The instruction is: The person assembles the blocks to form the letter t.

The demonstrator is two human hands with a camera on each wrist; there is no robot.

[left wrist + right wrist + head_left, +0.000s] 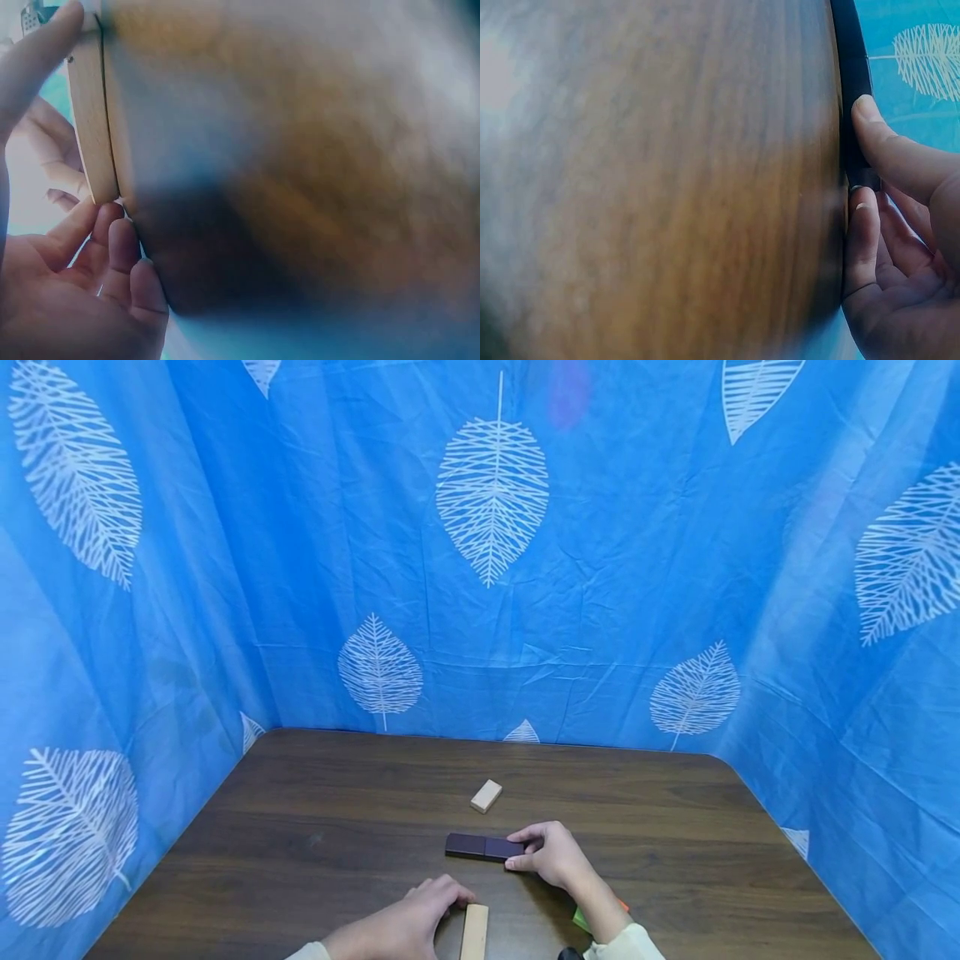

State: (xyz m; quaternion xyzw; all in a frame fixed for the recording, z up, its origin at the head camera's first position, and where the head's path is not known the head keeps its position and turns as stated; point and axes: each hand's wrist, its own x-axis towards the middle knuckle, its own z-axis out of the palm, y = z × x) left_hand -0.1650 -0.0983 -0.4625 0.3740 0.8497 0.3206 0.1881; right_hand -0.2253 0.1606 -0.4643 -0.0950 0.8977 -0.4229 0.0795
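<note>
In the head view, my right hand pinches the right end of a flat, dark brown bar between thumb and fingers. A seam crosses the bar near its middle. In the right wrist view, the thumb presses on the bar, which lies along the wooden table. My left hand is at a long, pale wooden block at the bottom edge. The left wrist view has its thumb at one end of the block and curled fingertips at the other.
A small pale wooden block lies beyond the dark bar on the brown table. Green and orange pieces show partly under the right forearm, near a black rounded object. Blue leaf-patterned curtains enclose the table's back and sides.
</note>
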